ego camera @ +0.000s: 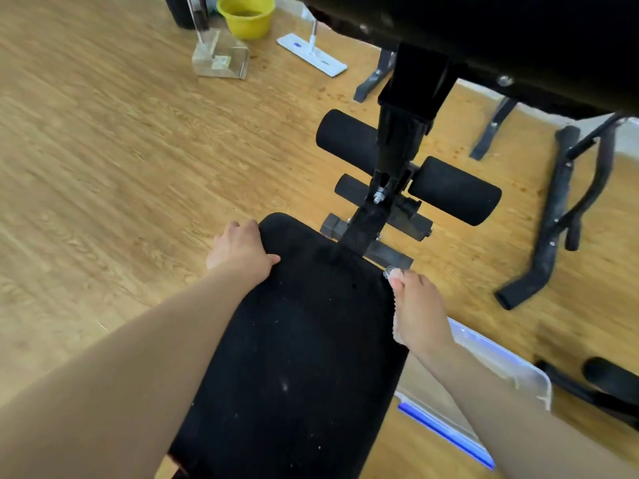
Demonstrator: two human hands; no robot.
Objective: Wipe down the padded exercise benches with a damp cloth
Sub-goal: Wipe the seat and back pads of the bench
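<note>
Head camera looking down over a pale wood-plank floor (pixel 86 167); at the far left stand a round yellow plastic bucket (pixel 246 16) and a clear plastic box (pixel 221 53), with a white flat mop head (pixel 311 55) just to their right.

Nearer, the left hand (pixel 238 248) grips the far left corner of the long black padded bench (pixel 304 340), thumb on top and fingers curled over the side; it seems to be steadying the pad. The bench runs from the near edge of view up the middle, its fabric flecked with pale specks.

Beyond its far end sit two black foam rollers (pixel 454 190) on a black metal post (pixel 397 150).

On the bench's right edge, near the far corner, the right hand (pixel 420 305) holds a pale textured cloth (pixel 394 274) against the side of the pad, fingers bent round it; only the cloth's fringes show.

Further right lie a clear plastic lid with a blue rim (pixel 501 375) and a bent black tubular frame (pixel 553 219); another dark padded surface (pixel 484 29) fills the top right.

The pad likely gives softly under pressure over a stiff, heavy frame; the cloth is limp and light, best bunched in the palm; the bench is best braced at a corner, as the left hand does.
</note>
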